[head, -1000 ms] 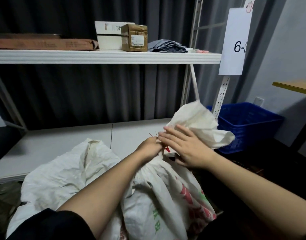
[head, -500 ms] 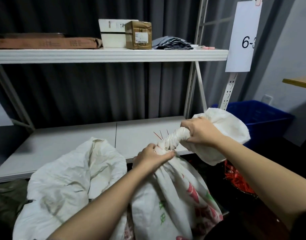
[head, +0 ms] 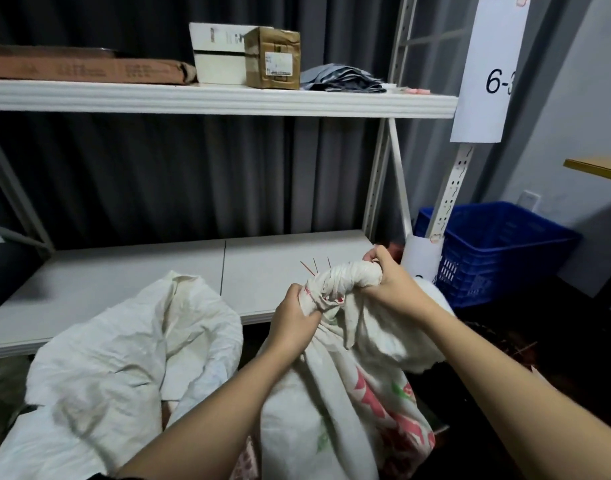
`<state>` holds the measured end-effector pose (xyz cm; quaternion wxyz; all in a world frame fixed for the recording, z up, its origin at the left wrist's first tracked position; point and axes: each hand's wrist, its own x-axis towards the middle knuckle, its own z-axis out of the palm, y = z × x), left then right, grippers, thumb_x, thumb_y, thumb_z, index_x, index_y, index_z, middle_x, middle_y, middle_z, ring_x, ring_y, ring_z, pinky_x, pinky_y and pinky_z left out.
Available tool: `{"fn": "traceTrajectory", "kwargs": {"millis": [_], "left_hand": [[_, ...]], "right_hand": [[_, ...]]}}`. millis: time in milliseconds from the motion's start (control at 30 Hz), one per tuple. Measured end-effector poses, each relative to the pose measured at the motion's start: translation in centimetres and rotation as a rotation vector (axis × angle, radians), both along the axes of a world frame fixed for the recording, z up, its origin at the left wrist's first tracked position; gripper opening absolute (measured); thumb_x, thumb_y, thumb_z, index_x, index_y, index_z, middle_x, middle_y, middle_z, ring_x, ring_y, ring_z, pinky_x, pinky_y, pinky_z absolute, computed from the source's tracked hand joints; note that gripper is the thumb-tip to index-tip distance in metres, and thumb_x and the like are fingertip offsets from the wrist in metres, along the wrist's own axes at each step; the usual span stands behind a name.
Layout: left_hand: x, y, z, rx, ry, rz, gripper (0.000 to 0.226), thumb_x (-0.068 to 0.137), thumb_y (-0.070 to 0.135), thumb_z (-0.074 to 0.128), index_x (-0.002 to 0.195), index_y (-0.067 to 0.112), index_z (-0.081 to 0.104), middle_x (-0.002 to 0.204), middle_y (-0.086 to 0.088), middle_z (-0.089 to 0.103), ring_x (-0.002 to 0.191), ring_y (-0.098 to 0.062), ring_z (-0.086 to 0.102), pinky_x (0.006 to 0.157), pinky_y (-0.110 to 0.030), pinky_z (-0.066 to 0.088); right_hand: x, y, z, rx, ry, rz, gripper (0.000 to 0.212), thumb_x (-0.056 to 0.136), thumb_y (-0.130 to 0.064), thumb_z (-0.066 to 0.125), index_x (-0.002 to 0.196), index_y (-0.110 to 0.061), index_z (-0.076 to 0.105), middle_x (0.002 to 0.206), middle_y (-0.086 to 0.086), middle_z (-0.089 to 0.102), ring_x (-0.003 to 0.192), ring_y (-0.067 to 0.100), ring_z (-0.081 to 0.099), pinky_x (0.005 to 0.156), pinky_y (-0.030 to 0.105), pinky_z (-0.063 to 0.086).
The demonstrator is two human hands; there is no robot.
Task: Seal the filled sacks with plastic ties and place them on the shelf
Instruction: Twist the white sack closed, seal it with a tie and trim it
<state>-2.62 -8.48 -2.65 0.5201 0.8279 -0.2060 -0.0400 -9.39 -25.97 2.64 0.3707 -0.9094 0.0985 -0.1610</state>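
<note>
Both hands grip the twisted neck of the white woven sack with red and green print (head: 342,393): left hand (head: 293,320) at its base, right hand (head: 390,282) on the coil. Thin red plastic ties (head: 314,266) jut beside it. Keeping the twist tight before cinching seems wise; the lower white shelf board (head: 124,282) lies just behind.

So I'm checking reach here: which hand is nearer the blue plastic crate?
Right. The right hand grips the twisted neck of the printed white woven sack, just left of the blue plastic crate; the left hand grips lower, farther left.

White upper shelf (head: 228,103) carries 3 boxes (head: 243,57) and grey bags (head: 342,79).
</note>
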Motion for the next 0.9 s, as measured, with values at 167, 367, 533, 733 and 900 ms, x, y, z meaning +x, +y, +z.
{"fn": "traceTrajectory", "kwargs": {"millis": [167, 367, 533, 733, 900], "left_hand": [[1.5, -1.3, 0.3, -0.18, 0.216, -0.007, 0.027, 0.082, 0.001, 0.059, 0.104, 0.012, 0.049, 0.088, 0.005, 0.054, 0.089, -0.015, 0.053, 0.064, -0.013, 0.039], [0.8, -2.0, -0.3, -0.223, 0.331, -0.173, 0.039, 0.085, 0.005, 0.06, 0.116, 0.012, 0.038, 0.103, 0.002, 0.051, 0.084, 0.004, 0.048, 0.065, -0.006, 0.041], [1.2, -1.6, -0.9, -0.199, 0.407, -0.345, 0.087, 0.053, 0.048, 0.069, 0.126, 0.021, 0.03, 0.119, 0.007, 0.052, 0.105, 0.002, 0.051, 0.092, -0.021, 0.044], [1.3, -3.1, -2.5, -0.173, 0.391, -0.196, 0.118, 0.041, 0.073, 0.08, 0.137, 0.026, 0.032, 0.136, 0.009, 0.051, 0.124, -0.007, 0.051, 0.107, -0.036, 0.041], [1.1, -3.1, -1.8, -0.385, 0.399, -0.179, 0.059, 0.064, 0.036, 0.083, 0.117, 0.022, 0.062, 0.112, 0.002, 0.071, 0.106, -0.014, 0.066, 0.098, -0.036, 0.049]], "right_hand": [[0.0, 1.1, -2.8, 0.28, -0.037, -0.002, 0.049, 0.068, -0.022, 0.051, 0.112, -0.017, 0.03, 0.095, -0.007, 0.042, 0.082, 0.0, 0.047, 0.074, 0.018, 0.041], [2.6, 3.5, -3.9, 0.522, -0.151, -0.038, 0.053, 0.067, -0.021, 0.04, 0.118, -0.021, 0.026, 0.099, -0.01, 0.043, 0.086, -0.003, 0.047, 0.07, 0.005, 0.038], [3.3, 4.9, -4.7, 0.806, -0.257, 0.008, 0.046, 0.075, -0.013, 0.041, 0.119, -0.025, 0.035, 0.121, 0.005, 0.048, 0.095, 0.004, 0.051, 0.077, 0.011, 0.044], [2.5, 4.9, -3.9, 1.135, -0.164, 0.141, 0.053, 0.094, -0.05, 0.032, 0.144, -0.031, 0.028, 0.149, 0.005, 0.039, 0.135, 0.018, 0.041, 0.11, 0.033, 0.033], [2.0, 4.4, -5.7, 1.32, -0.111, 0.286, 0.085, 0.083, -0.071, 0.026, 0.148, -0.017, 0.028, 0.147, 0.008, 0.043, 0.137, 0.021, 0.038, 0.119, 0.04, 0.016]]}}
